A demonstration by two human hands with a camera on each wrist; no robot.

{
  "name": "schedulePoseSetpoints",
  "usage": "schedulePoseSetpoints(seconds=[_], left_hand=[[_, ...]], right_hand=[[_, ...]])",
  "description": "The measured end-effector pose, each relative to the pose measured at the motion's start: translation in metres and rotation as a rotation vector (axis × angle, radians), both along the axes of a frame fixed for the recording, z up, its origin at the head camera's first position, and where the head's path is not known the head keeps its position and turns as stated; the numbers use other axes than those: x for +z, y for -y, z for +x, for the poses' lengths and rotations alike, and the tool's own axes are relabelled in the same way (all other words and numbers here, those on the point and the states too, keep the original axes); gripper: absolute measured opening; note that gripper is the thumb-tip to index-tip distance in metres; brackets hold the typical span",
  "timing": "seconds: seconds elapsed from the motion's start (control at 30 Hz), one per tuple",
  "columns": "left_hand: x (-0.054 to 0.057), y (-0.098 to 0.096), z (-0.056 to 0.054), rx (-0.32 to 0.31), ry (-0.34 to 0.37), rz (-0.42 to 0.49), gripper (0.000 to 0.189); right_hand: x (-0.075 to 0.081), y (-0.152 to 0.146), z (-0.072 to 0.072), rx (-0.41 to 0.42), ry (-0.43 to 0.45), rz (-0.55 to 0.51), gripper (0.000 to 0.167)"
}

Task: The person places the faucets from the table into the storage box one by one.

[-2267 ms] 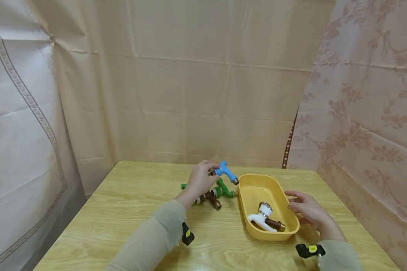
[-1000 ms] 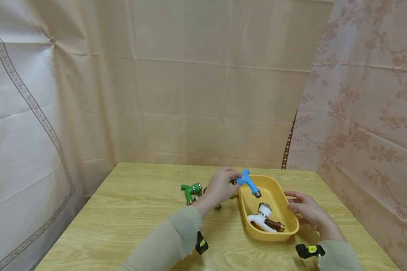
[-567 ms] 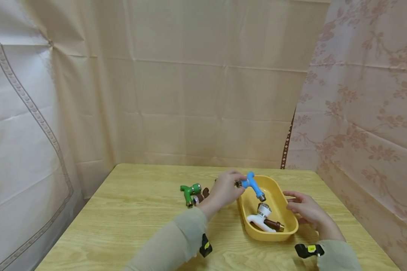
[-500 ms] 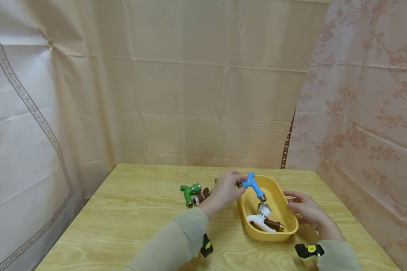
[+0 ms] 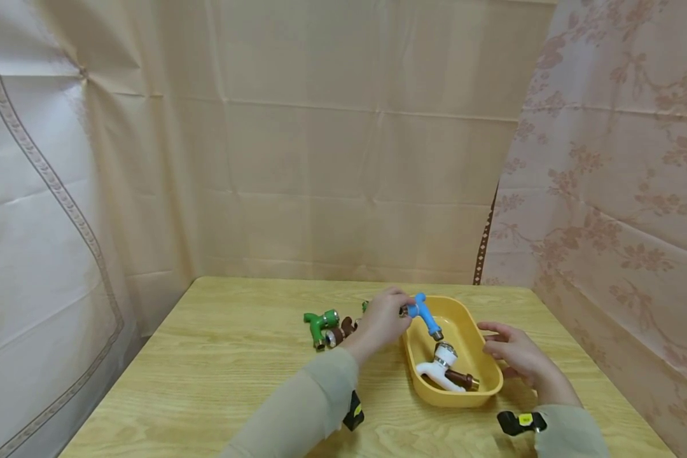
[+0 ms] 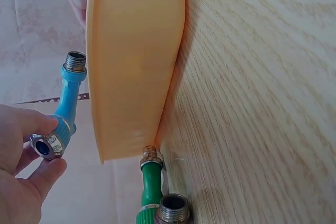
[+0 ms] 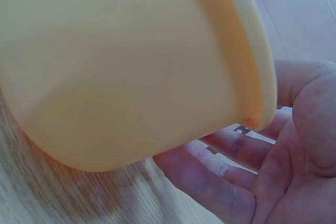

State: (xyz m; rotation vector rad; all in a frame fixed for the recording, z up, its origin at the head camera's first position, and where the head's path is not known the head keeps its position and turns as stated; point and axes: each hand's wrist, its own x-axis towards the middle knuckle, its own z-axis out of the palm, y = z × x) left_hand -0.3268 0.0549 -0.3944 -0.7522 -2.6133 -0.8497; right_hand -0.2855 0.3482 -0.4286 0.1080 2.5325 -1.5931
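A blue water tap (image 5: 426,316) with threaded metal ends is pinched between the thumb and fingers of my left hand (image 5: 382,318). It hangs over the left side of a yellow plastic tub (image 5: 471,346), outlet pointing down, above a white tap (image 5: 439,372). The white tap lies in the tub across a brown tap (image 5: 465,380), which it partly hides. My right hand (image 5: 518,353) is at the tub's right side, fingers loosely extended by the wall. In the right wrist view, the fingers (image 7: 205,177) lie along the tub's outside near its rim.
Left of the tub on the wooden table (image 5: 217,356) lie a green tap (image 5: 319,326) and a brown tap (image 5: 338,332), partly behind the left hand. Another green tap (image 6: 152,187) points at the tub's base in the left wrist view. Curtains hang behind the table.
My left hand has carried the blue tap rightward from above the other taps to over the tub, then nearly stopped. The right hand has stayed beside the tub.
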Motion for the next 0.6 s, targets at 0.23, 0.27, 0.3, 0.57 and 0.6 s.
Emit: schedulePoseSetpoints(seconds=[0.23, 0.27, 0.3, 0.57, 0.6], left_hand=[[-0.0005, -0.0044, -0.0015, -0.004, 0.004, -0.053, 0.034], [-0.001, -0.0048, -0.0017, -0.002, 0.004, -0.061, 0.034], [-0.0012, -0.0051, -0.0018, -0.001, 0.005, -0.071, 0.034], [-0.0021, -0.0056, -0.0029, 0.01, -0.007, -0.095, 0.033], [-0.0023, -0.0055, -0.0032, 0.009, -0.01, -0.097, 0.033]], right_hand=[[-0.0001, -0.0002, -0.0002, 0.002, -0.002, -0.001, 0.066], [-0.0002, -0.0002, -0.0002, 0.002, -0.002, 0.0, 0.066], [-0.0002, -0.0002, -0.0001, 0.004, -0.002, 0.0, 0.066], [0.0, 0.0002, 0.0006, 0.003, -0.003, -0.003, 0.066], [-0.0001, 0.0002, 0.0007, 0.004, -0.003, -0.001, 0.066]])
